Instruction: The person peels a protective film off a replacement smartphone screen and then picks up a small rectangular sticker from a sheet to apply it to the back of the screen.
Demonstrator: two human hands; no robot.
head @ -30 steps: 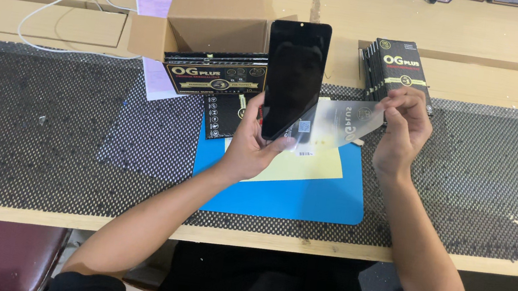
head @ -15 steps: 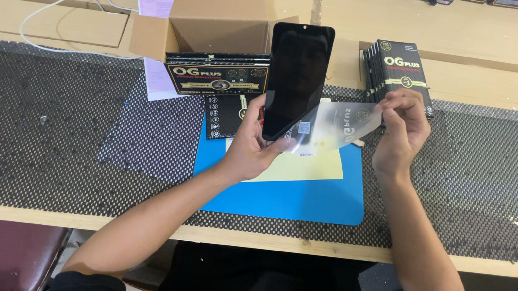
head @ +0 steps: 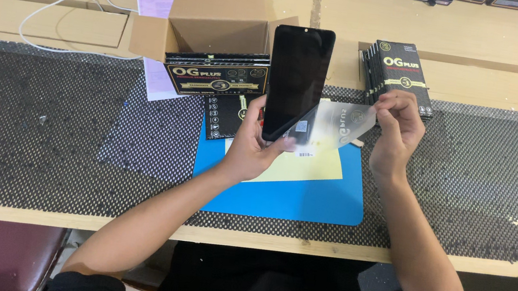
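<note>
Two hands work above a blue mat [head: 305, 200] on the desk [head: 483, 35]: the left hand [head: 252, 148] is clamped around the lower end of a black phone [head: 298, 81], holding it upright with its dark screen facing the camera, an open cardboard box [head: 218, 19] lying beyond and to the left of it. Between the hands a clear film sheet [head: 334, 125] slants from the phone's lower edge toward the right hand [head: 397, 133], whose fingertips pinch the sheet's far end, just in front of a stack of black packages [head: 400, 67].
</note>
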